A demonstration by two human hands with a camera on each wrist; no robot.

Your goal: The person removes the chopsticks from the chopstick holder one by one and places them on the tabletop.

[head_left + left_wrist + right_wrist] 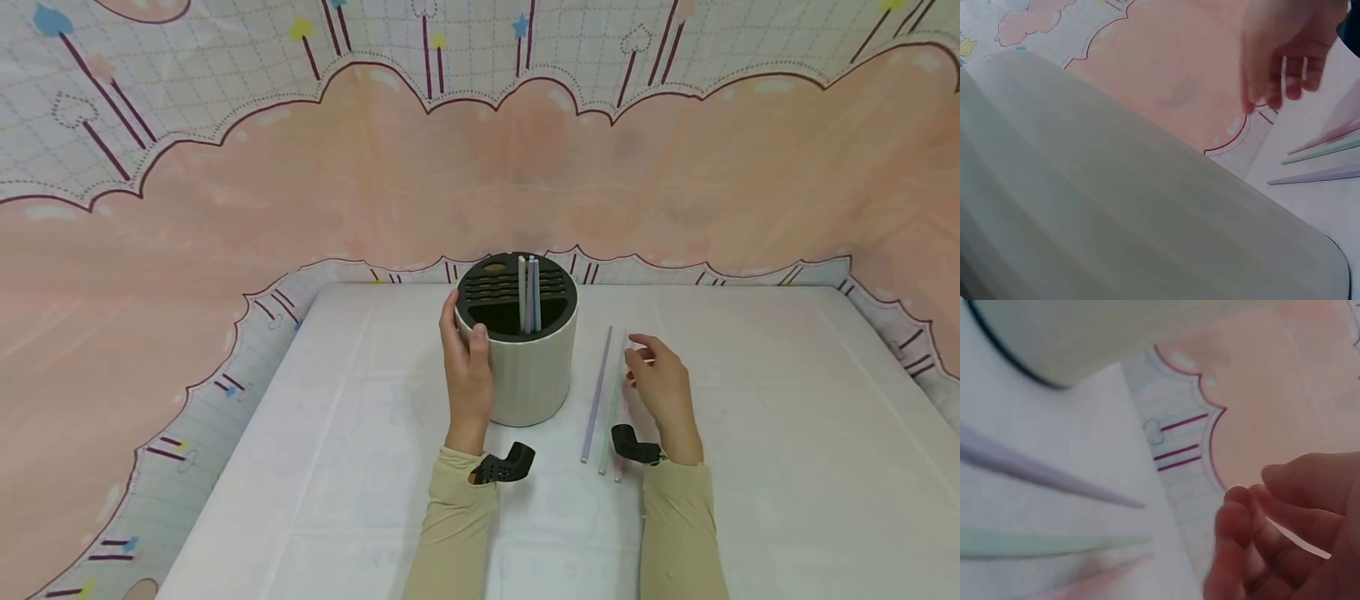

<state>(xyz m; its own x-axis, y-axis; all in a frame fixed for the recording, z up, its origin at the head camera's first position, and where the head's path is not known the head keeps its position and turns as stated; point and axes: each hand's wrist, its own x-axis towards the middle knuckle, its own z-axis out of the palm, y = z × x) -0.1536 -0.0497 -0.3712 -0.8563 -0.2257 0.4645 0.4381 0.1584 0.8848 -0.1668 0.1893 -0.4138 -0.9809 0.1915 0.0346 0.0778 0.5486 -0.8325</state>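
Observation:
A pale, ribbed round desk organizer [528, 383] with a black slotted top stands upright on the white table. My left hand [467, 375] grips its left side, thumb at the front near the rim and fingers round the far side. A few thin straw-like sticks [529, 292] stand in its large front compartment. On its right, a purple stick [596, 396], a green stick [611, 417] and a pink stick [620, 450] lie roughly side by side. Over the far end of the pink one hovers my right hand [663, 383], fingers loosely bent; the right wrist view shows nothing held.
The white table [810, 467] stretches to both sides of the organizer. Behind it rises a peach and white patterned cloth [675, 183]. Each wrist wears a black camera mount, the left mount [504, 465] close in front of the organizer.

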